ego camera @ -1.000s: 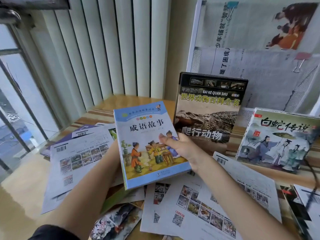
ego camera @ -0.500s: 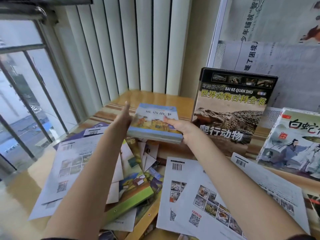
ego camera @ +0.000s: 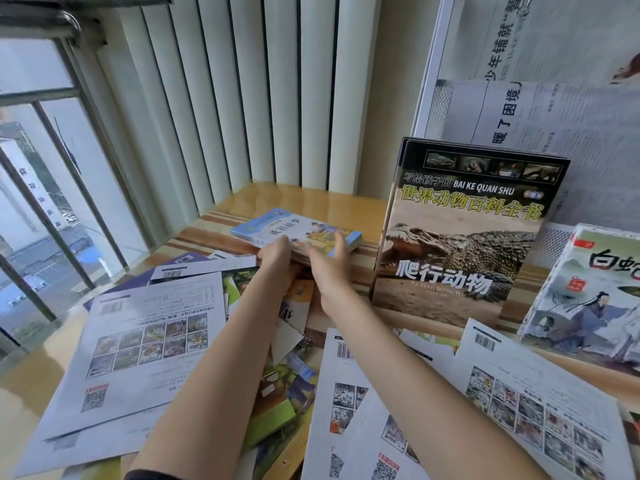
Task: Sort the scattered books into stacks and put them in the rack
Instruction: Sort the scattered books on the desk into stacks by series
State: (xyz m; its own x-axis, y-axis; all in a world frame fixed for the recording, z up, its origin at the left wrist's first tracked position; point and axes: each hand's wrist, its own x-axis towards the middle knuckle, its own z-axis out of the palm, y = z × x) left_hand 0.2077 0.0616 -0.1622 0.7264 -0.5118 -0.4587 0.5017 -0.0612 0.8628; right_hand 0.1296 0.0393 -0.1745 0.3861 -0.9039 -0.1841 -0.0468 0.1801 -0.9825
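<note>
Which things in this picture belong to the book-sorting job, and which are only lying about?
Job:
blue book, touched by the left hand and right hand
crocodile book, standing upright
white-snake book, leaning
scattered books on the table

Lying about:
blinds
window
newspapers behind the books

The book (ego camera: pixel 298 230) under my hands has a light blue cover with a yellow picture part. The reptile book (ego camera: pixel 460 233) is black on top, with yellow-green letters, white letters below and a brown crocodile. The third book (ego camera: pixel 585 296) is pale green-grey with a figure in blue robe and a red mark. The tabletop (ego camera: pixel 311 199) is light wood with dark brown stripes. The loose sheets (ego camera: pixel 138 341) are white with small colour photos
</note>
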